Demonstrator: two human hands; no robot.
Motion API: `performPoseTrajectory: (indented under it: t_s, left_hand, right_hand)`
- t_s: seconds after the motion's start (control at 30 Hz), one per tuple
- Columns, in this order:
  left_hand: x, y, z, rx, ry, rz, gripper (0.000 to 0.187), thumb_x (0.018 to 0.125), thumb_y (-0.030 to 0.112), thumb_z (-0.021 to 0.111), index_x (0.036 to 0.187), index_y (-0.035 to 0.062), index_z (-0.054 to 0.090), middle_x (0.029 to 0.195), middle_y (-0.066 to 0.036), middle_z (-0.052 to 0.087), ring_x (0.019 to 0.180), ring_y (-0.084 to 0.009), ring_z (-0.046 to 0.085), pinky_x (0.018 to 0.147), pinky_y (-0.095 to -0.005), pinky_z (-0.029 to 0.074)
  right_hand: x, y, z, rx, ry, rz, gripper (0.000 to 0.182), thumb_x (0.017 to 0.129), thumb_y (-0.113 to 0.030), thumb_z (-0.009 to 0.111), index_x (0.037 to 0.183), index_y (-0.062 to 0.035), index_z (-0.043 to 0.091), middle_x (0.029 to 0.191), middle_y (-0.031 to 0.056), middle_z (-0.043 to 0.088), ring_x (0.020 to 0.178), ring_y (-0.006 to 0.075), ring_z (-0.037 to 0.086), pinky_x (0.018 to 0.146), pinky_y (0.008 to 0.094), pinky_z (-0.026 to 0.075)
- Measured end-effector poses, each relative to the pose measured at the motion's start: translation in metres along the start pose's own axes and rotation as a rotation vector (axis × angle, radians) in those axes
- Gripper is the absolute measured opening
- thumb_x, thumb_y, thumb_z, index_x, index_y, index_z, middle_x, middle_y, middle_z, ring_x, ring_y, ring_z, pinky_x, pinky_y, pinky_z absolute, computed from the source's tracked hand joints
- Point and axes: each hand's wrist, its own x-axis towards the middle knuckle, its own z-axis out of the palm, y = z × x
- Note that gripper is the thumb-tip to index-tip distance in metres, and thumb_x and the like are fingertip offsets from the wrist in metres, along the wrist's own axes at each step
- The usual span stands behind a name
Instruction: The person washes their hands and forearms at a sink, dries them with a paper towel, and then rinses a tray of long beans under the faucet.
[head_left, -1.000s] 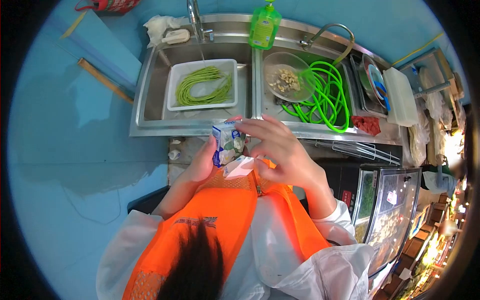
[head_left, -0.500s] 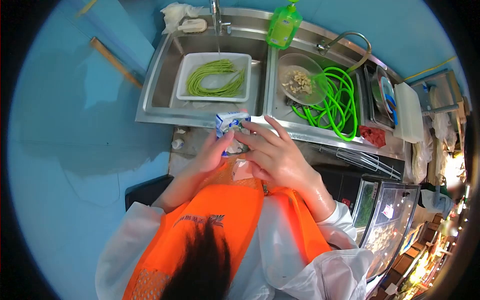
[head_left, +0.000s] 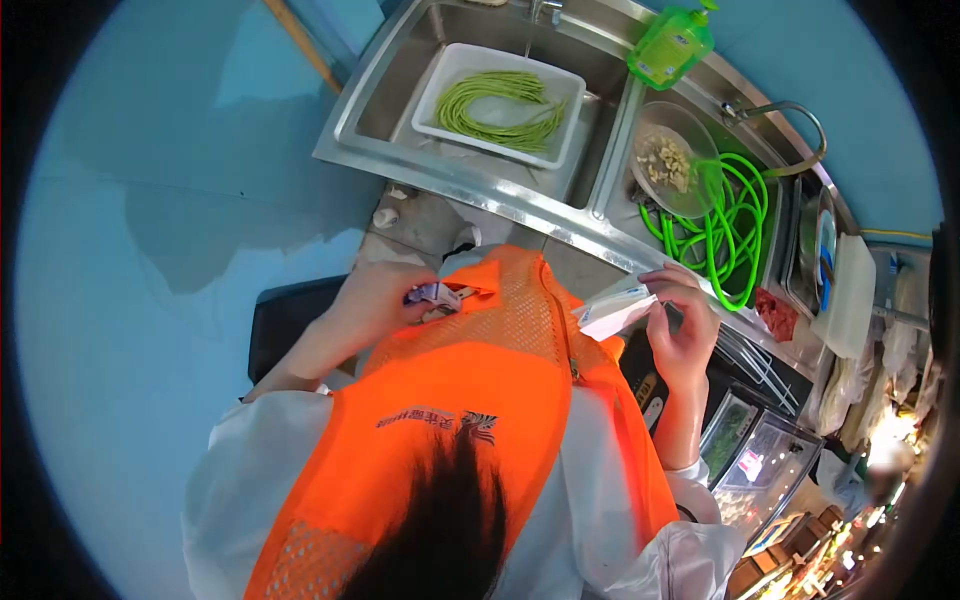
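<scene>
My left hand point(head_left: 380, 302) is closed on a small blue-and-white tissue packet point(head_left: 435, 296), held against the pocket opening of the orange mesh vest point(head_left: 450, 385). Part of the packet is hidden by my fingers and the pocket's edge. Off to the right, my right hand point(head_left: 686, 328) pinches a folded white tissue point(head_left: 612, 313) between thumb and fingers, in front of the sink's edge. The two hands are well apart.
A steel double sink point(head_left: 480, 195) holds a white tray point(head_left: 425, 122) of long green beans point(head_left: 500, 110) under a running tap. Its right basin has a clear bowl point(head_left: 708, 130) with pale pieces and a green hose point(head_left: 740, 250). A green soap bottle point(head_left: 670, 48) stands behind.
My hands have parted. The left moved the packet down to the vest pocket, while the right drew a white tissue away to the right. The view has shifted and tilted.
</scene>
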Motion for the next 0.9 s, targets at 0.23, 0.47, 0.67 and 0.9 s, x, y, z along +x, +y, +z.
performPoseTrajectory:
  t_s: [0.23,0.47,0.67,0.9]
  left_hand:
    - [0.005,-0.018,0.036,0.212,0.296,0.163,0.013,0.071,0.021,0.064,0.074,0.0081,0.061,0.069,-0.012,0.060,0.066,-0.0296,0.060,0.057,-0.0416,0.047]
    - [-0.004,-0.015,0.020,0.136,-0.116,0.096,0.017,0.082,0.011,0.056,0.096,0.0036,0.063,0.091,-0.013,0.065,0.076,-0.0285,0.061,0.066,-0.0364,0.048]
    - [-0.005,-0.022,0.018,-0.187,-0.185,0.053,0.024,0.084,0.014,0.056,0.106,0.0048,0.061,0.091,-0.015,0.064,0.075,-0.0292,0.061,0.068,-0.0363,0.048]
    - [0.011,-0.035,0.051,-0.058,0.125,0.129,0.024,0.082,0.022,0.060,0.089,-0.0007,0.059,0.084,-0.017,0.059,0.072,-0.0328,0.057,0.062,-0.0409,0.047]
  right_hand:
    - [0.014,0.001,0.007,0.005,-0.052,-0.019,0.016,0.067,0.003,0.059,0.082,-0.0015,0.056,0.085,0.0116,0.064,0.083,0.0283,0.061,0.087,0.0423,0.045]
    - [0.022,0.000,0.012,0.016,-0.060,-0.025,0.016,0.067,0.003,0.059,0.082,-0.0019,0.056,0.083,0.0109,0.064,0.082,0.0279,0.061,0.086,0.0426,0.045]
    - [0.024,-0.001,0.017,0.011,-0.065,-0.032,0.016,0.067,0.003,0.060,0.082,-0.0020,0.056,0.082,0.0108,0.064,0.081,0.0279,0.061,0.086,0.0428,0.045]
    - [0.026,-0.007,0.018,-0.006,-0.063,-0.005,0.019,0.065,0.005,0.063,0.082,-0.0023,0.058,0.080,0.0103,0.060,0.078,0.0270,0.058,0.074,0.0355,0.046]
